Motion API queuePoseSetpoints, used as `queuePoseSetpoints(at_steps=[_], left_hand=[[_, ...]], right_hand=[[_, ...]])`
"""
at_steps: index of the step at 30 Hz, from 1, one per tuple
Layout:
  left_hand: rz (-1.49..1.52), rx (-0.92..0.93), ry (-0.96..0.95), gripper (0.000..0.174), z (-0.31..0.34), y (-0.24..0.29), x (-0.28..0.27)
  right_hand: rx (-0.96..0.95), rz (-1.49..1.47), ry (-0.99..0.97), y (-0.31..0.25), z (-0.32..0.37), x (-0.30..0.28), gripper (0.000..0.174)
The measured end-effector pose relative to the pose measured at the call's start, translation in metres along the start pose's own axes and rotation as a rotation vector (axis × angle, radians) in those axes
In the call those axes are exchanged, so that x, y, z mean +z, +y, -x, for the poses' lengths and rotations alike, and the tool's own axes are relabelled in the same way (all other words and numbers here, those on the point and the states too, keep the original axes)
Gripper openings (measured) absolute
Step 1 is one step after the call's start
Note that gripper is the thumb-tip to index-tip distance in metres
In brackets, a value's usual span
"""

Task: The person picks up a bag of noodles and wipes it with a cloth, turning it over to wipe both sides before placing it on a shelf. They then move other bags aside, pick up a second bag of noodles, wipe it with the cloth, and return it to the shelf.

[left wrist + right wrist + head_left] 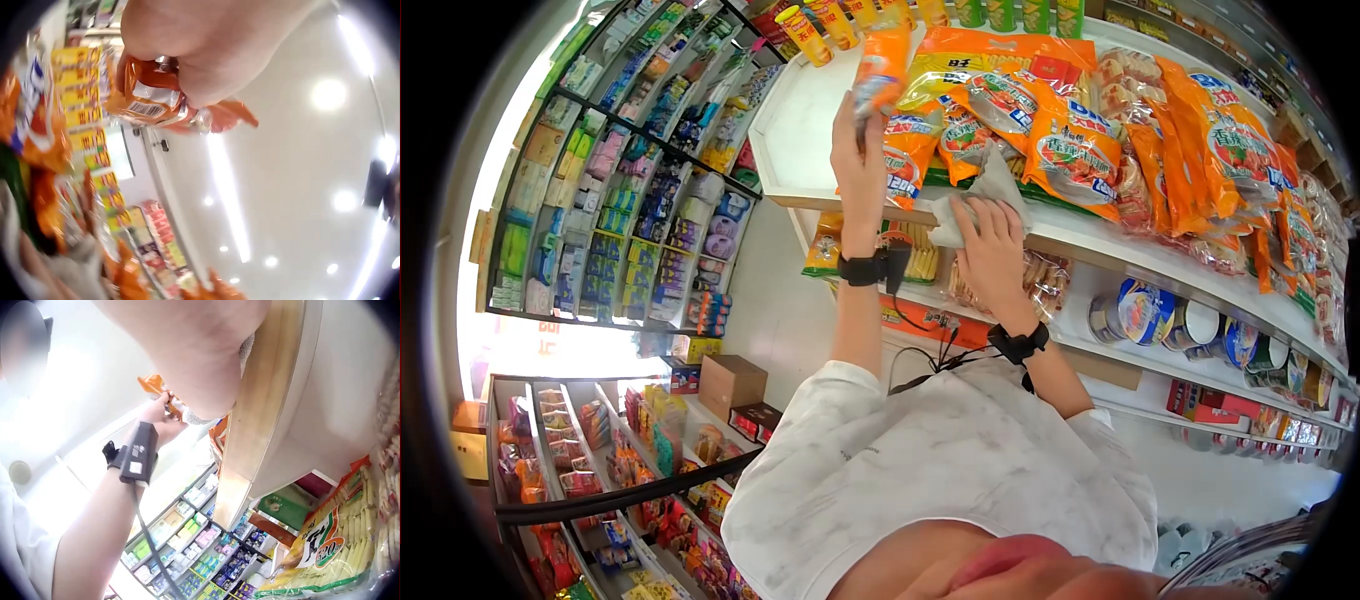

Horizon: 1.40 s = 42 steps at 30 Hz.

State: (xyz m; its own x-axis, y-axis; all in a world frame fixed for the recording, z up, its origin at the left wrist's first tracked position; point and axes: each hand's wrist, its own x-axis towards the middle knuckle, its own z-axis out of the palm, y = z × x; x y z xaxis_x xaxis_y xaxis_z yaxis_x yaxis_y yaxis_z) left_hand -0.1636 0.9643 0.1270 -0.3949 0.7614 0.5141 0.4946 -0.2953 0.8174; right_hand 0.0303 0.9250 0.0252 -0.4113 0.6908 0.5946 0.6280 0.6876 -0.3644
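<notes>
My left hand point(858, 165) holds up an orange instant noodle packet point(882, 68) above the left part of the white shelf point(792, 125). The left wrist view shows its thumb and fingers gripping the packet, with a barcode point(147, 109) on the side. My right hand point(992, 250) lies on a crumpled grey-white cloth point(998, 180) at the shelf's front edge, its fingers stretched over the cloth. In the right wrist view, cloth shows under the palm. Similar orange packets point(1074, 150) are piled just beyond and to the right of the cloth.
Yellow canisters point(803, 36) and green canisters point(1002, 14) line the back of the shelf. On the lower tier stand bagged sausages point(331, 537) and tub noodles point(1145, 312). Stocked racks point(615, 200) rise at left, with a cardboard box point(732, 385) near the floor.
</notes>
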Motion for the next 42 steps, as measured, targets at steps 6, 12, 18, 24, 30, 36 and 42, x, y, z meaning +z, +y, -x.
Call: queuePoseSetpoints(at_steps=[6,12,18,24,30,36,42], left_hand=[[-0.475,0.345,-0.259,0.052,0.016,-0.058,-0.012],[-0.392,0.402,-0.291,0.053,0.002,-0.008,0.019],[-0.233,0.572,-0.65,0.078,0.03,0.06,0.125],[-0.646,0.811,-0.654,0.072,0.034,0.023,0.175],[0.238,0.016,-0.566,0.051,0.013,0.053,0.141],[1.041,-0.26,-0.237,0.061,0.013,0.058,0.081],[0.707,-0.039,-0.078,0.059,0.024,0.047,0.054]], right_hand=[[-0.003,0.019,0.004,0.0,0.0,0.003,0.065],[-0.001,0.037,0.006,0.0,0.0,0.0,0.064],[-0.026,-0.178,0.196,0.015,0.013,0.025,0.051],[0.12,-0.357,0.032,0.019,0.019,0.03,0.055],[0.059,-0.165,0.125,0.012,0.013,0.02,0.056],[-0.014,0.087,0.019,0.004,0.005,0.005,0.058],[0.014,0.044,0.0,0.0,0.001,0.005,0.064]])
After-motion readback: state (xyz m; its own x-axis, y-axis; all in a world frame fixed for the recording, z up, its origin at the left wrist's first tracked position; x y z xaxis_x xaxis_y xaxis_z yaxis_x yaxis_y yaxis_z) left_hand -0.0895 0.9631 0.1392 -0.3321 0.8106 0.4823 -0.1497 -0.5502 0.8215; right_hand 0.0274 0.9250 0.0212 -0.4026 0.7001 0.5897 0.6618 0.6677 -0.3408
